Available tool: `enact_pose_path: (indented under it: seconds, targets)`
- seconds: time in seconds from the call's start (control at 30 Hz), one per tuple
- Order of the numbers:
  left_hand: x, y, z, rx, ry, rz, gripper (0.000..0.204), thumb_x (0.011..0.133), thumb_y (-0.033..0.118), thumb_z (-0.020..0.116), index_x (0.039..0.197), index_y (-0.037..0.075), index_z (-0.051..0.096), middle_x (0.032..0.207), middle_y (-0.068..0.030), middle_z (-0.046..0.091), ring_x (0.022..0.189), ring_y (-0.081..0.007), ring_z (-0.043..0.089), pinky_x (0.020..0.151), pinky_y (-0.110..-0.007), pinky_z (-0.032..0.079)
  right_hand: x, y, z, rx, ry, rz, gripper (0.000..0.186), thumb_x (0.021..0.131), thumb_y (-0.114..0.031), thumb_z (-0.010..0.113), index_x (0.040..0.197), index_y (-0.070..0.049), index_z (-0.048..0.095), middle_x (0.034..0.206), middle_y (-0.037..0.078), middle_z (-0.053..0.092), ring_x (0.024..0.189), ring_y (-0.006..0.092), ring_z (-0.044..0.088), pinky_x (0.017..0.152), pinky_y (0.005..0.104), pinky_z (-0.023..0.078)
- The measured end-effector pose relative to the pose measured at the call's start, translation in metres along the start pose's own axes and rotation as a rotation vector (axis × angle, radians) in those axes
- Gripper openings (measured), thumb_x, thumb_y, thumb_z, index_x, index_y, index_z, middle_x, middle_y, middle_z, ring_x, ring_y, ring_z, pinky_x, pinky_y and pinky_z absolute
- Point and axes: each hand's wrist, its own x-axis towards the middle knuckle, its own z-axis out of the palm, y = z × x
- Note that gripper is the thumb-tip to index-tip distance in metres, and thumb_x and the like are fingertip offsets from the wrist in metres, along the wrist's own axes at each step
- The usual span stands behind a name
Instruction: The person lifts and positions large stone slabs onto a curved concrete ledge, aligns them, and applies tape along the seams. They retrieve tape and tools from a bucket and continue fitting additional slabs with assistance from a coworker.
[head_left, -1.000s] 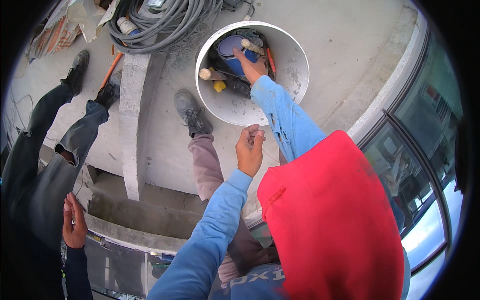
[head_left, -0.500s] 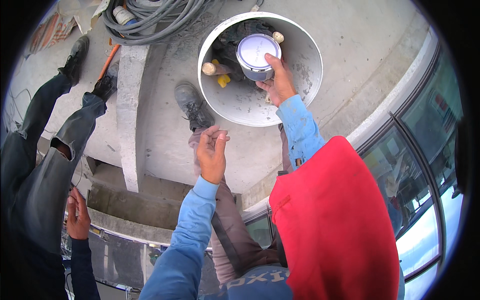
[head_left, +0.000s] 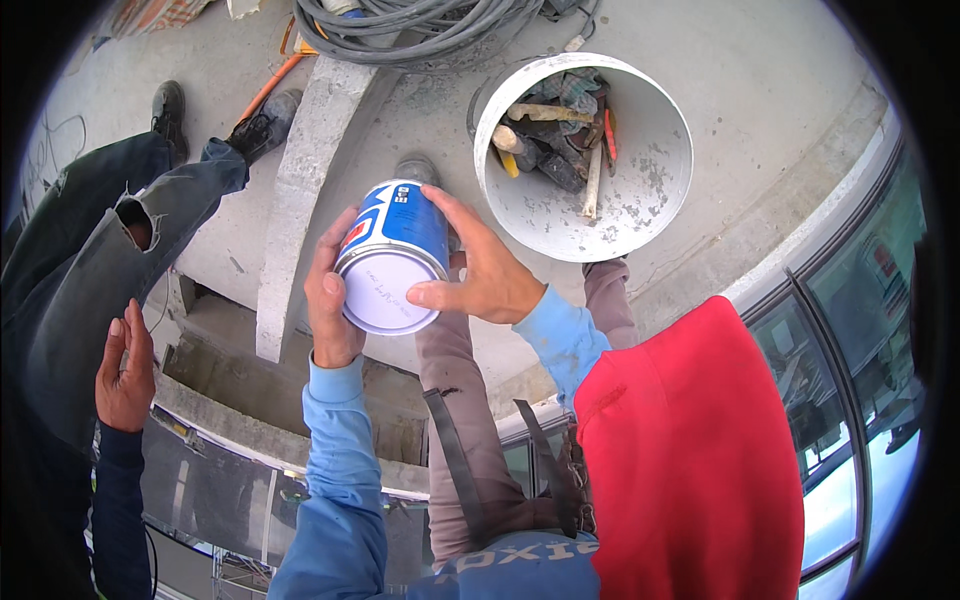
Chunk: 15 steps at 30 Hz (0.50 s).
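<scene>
Between my two hands is a blue paint can [head_left: 405, 222] with a white lid, tilted so the lid faces me. My left hand [head_left: 332, 300] wraps round its left side, thumb near the lid's edge. On the other side my right hand [head_left: 485, 268] grips it, the thumb lying on the lid and the fingers along the can's wall. Beyond my right hand stands a large white bucket [head_left: 640, 210]. Inside it lie wooden-handled tools [head_left: 592, 182], a crumpled cloth [head_left: 578, 90] and a red-handled item [head_left: 610, 135].
A co-worker in ripped dark jeans [head_left: 60, 270] stands at the left, one hand [head_left: 127, 370] open. A concrete ledge [head_left: 310, 190] runs between us. Coiled grey cable [head_left: 430, 35] lies at the back. Glass windows [head_left: 810, 370] line the right, and a recessed trough [head_left: 250, 400] opens below.
The can has come out of the bucket toward me, and my left hand has taken hold of it too. The co-worker's hand has risen slightly and opened.
</scene>
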Motion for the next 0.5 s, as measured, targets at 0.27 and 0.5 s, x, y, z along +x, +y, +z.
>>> enact_pose_path:
  seconds: [0.27, 0.5]
  targets:
    - [0.128, -0.065, -0.137, -0.311, 0.121, 0.024, 0.092, 0.09, 0.064, 0.062, 0.15, -0.003, 0.041, 0.145, -0.0209, 0.054, 0.132, -0.0307, 0.058, 0.112, -0.044, 0.048, 0.215, 0.052, 0.059, -0.376, -0.017, -0.219, 0.123, 0.068, -0.06, 0.088, 0.154, 0.01, 0.035, 0.148, 0.033, 0.042, 0.139, 0.0425, 0.046, 0.115, 0.0457, 0.042]
    - [0.199, -0.097, -0.166, -0.297, 0.125, 0.007, 0.076, 0.101, 0.057, 0.053, 0.147, -0.003, 0.049, 0.14, -0.0154, 0.061, 0.132, -0.0275, 0.056, 0.11, -0.044, 0.045, 0.267, 0.065, 0.067, -0.592, 0.251, -0.268, 0.091, 0.082, -0.045, 0.079, 0.148, 0.01, 0.048, 0.146, 0.029, 0.054, 0.138, 0.04, 0.052, 0.118, 0.041, 0.037]
